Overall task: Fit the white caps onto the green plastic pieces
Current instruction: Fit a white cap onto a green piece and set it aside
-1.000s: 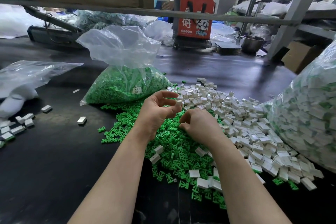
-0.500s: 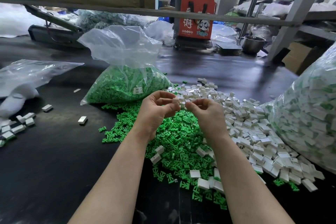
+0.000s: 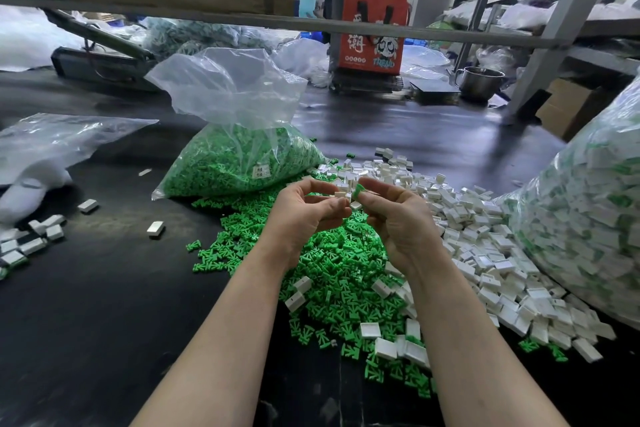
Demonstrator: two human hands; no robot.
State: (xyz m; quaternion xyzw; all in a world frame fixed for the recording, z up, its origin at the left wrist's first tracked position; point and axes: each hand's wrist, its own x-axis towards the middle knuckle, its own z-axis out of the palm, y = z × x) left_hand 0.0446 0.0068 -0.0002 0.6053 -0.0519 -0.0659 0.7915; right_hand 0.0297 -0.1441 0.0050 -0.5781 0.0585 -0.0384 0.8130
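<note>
**White cap and green piece held close together above the heaps**

Held up over the dark desk (image 3: 104, 305), both hands near each other. Left hand (image 3: 304, 215) with fingers curled, pinching a white cap (image 3: 341, 195) between thumb and fingertips. Right hand (image 3: 398, 218) also curled, pinching a green piece (image 3: 359, 190) at its fingertips. Cap and piece just beside each other, maybe touching; hard to tell if already joined. A second small white part visible just under the fingertips, unclear in which hand.

Directly under the hands, a heap of loose green pieces (image 3: 332, 263) spread on the desk, with some white caps mixed in near the front. To the right of it, touching it, a wide heap of white caps (image 3: 485, 236). Behind the hands, a clear bag of green pieces (image 3: 235, 163), open at the top, lying against the green heap. At the far right, a big clear bag (image 3: 581, 218) full of white and green parts. On the left, a flat clear bag (image 3: 52, 146) and a few single white caps (image 3: 31, 243), well apart from the hands. Far behind, an orange bag (image 3: 370, 28) and a metal pot (image 3: 479, 80). Nothing between the two hands and the heaps below.
</note>
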